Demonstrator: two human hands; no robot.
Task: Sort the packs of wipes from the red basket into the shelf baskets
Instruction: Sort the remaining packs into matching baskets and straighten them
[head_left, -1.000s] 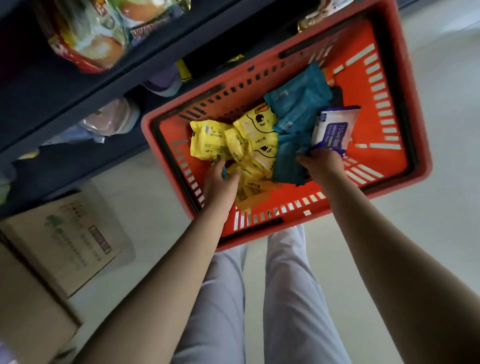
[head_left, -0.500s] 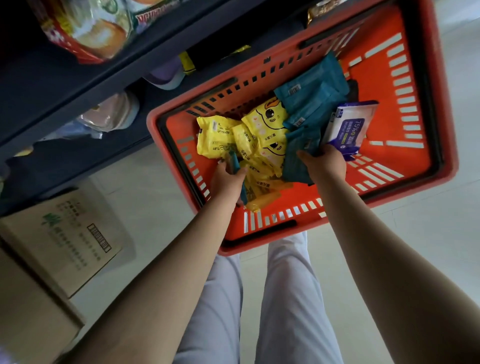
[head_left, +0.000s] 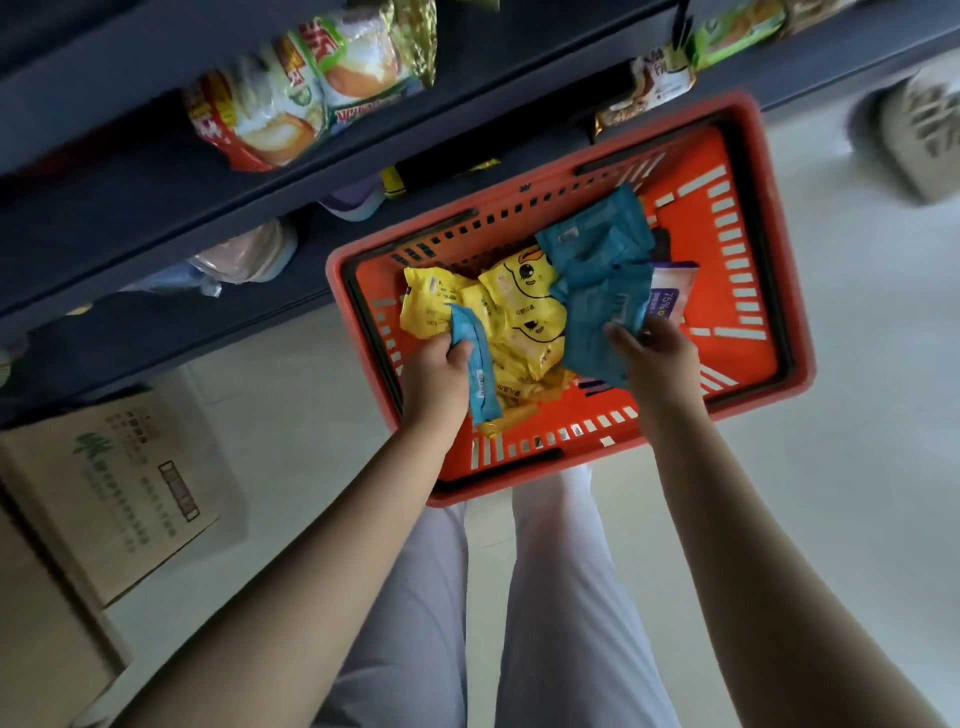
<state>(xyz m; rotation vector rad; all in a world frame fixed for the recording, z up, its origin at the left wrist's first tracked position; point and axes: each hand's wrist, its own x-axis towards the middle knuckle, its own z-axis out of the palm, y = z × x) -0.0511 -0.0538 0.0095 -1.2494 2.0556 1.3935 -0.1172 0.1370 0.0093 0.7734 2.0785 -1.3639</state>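
I'm gripping a teal pack (head_left: 475, 364) in my left hand (head_left: 436, 371); my right hand (head_left: 657, 358) is pinching teal packs (head_left: 597, 322) over the red basket (head_left: 753, 249).

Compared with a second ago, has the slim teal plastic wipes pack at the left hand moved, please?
Yes. The left hand has drawn the slim teal plastic pack up out of the yellow packs, away from the red plastic basket's floor.
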